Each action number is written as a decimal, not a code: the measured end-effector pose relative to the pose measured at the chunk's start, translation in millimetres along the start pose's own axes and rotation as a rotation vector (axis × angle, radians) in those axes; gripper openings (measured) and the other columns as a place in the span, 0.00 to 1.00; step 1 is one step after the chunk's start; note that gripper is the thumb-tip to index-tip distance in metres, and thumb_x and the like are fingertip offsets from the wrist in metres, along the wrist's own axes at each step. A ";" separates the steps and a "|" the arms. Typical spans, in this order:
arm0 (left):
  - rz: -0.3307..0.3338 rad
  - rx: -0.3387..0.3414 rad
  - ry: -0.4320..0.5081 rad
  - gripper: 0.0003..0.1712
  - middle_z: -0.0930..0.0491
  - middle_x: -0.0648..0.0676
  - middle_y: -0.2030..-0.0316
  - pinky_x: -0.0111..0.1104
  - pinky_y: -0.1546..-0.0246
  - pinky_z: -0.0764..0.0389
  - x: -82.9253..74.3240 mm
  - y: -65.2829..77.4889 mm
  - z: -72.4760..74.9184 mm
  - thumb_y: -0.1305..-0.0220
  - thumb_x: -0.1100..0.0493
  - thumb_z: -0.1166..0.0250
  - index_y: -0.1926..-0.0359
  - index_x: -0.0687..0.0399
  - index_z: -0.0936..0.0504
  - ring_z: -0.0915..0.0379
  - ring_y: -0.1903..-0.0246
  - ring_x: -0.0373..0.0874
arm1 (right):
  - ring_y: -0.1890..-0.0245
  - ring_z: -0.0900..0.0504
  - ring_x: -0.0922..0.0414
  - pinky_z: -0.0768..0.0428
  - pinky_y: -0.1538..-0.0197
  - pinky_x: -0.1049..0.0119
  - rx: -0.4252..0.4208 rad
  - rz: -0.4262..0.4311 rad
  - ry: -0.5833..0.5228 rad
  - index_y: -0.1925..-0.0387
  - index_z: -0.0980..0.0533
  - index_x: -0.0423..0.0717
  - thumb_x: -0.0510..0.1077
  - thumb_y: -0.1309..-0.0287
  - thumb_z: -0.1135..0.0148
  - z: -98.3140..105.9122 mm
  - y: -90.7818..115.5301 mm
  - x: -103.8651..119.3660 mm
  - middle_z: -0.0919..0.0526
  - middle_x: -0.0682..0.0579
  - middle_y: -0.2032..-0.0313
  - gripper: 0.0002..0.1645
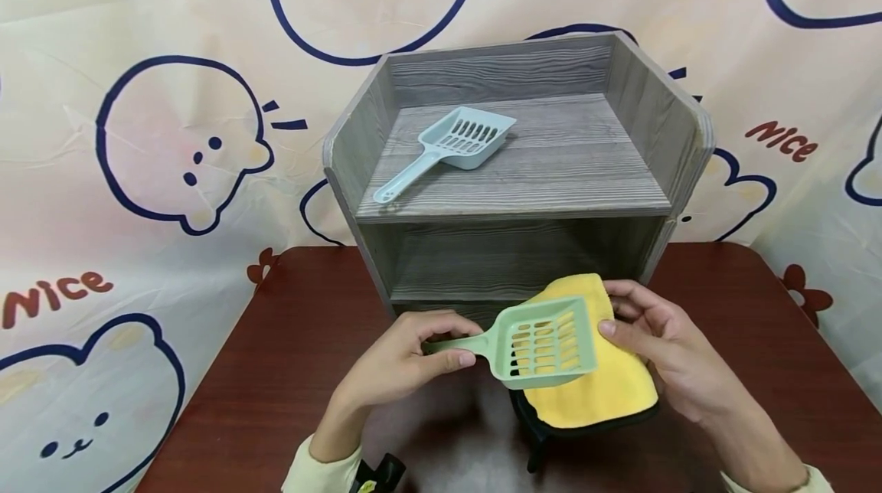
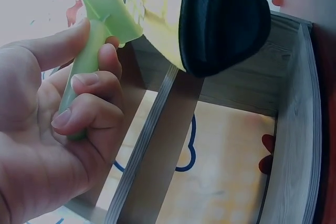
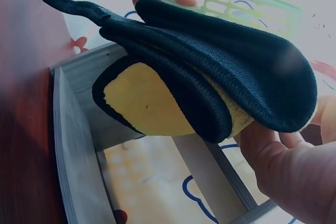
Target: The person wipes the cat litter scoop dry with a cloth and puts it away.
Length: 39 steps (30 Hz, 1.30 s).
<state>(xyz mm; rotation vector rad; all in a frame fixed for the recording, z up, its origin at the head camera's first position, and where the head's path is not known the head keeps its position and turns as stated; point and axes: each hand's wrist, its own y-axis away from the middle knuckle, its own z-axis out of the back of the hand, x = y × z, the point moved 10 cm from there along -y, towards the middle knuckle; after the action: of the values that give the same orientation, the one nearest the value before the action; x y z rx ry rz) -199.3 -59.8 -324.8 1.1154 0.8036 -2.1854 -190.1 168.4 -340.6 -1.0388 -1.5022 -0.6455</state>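
A light green litter scoop [image 1: 498, 340] is gripped by its handle in my left hand [image 1: 412, 355]. Fingers and thumb wrap the handle [image 2: 85, 61] in the left wrist view. My right hand [image 1: 664, 351] pinches the edge of a soft yellow piece of fabric [image 1: 616, 382] with a black backing [image 2: 226, 24]. From the right wrist view, its black side [image 3: 226, 66] is folded in layers, with a narrow black tail at one end. The scoop's slotted head overlaps the yellow face in the head view.
Behind the hands stands a grey wood-grain shelf unit [image 1: 551, 183] on a dark red-brown table [image 1: 310, 340]. A light blue litter scoop [image 1: 463, 158] lies on its upper shelf, handle towards the front left. Printed cloth [image 1: 193, 263] hangs at the back and sides.
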 end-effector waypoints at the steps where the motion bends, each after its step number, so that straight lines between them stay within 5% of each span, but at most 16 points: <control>1: 0.002 -0.003 0.006 0.12 0.15 0.43 0.58 0.32 0.58 0.21 -0.8 -0.5 -0.5 0.33 0.56 0.34 0.49 0.38 0.16 0.22 0.61 0.40 | 0.56 0.14 0.39 0.20 0.62 0.40 0.006 -0.002 -0.007 0.32 0.41 0.38 0.28 0.28 0.56 -1.8 -0.5 -1.0 0.23 0.40 0.47 0.26; 15: 0.026 -0.001 0.115 0.13 0.15 0.46 0.55 0.34 0.56 0.19 -7.1 -7.4 -13.9 0.32 0.55 0.35 0.48 0.43 0.16 0.20 0.58 0.40 | 0.49 0.15 0.51 0.16 0.58 0.49 0.040 -0.004 -0.014 0.29 0.39 0.46 0.30 0.26 0.56 -18.5 -3.2 -14.8 0.19 0.47 0.43 0.28; 27: 0.021 -0.016 0.040 0.12 0.15 0.44 0.60 0.30 0.61 0.22 -3.6 -3.2 -4.0 0.33 0.56 0.34 0.50 0.41 0.16 0.23 0.64 0.39 | 0.56 0.13 0.43 0.16 0.61 0.46 0.034 -0.001 -0.019 0.31 0.41 0.38 0.29 0.27 0.56 -14.0 -3.7 -8.4 0.24 0.41 0.45 0.25; 39: 0.089 -0.065 -0.035 0.11 0.16 0.43 0.59 0.32 0.61 0.21 8.0 4.3 14.8 0.35 0.52 0.32 0.52 0.38 0.15 0.24 0.64 0.39 | 0.56 0.14 0.38 0.21 0.62 0.40 -0.010 -0.007 0.012 0.31 0.41 0.38 0.28 0.28 0.56 -3.1 2.4 6.0 0.21 0.41 0.46 0.26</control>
<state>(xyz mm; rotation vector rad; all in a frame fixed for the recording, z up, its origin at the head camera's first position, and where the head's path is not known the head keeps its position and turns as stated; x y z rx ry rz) -207.9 -74.9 -325.6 1.0584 0.7893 -2.0845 -186.3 168.4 -334.5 -1.0363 -1.4935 -0.6640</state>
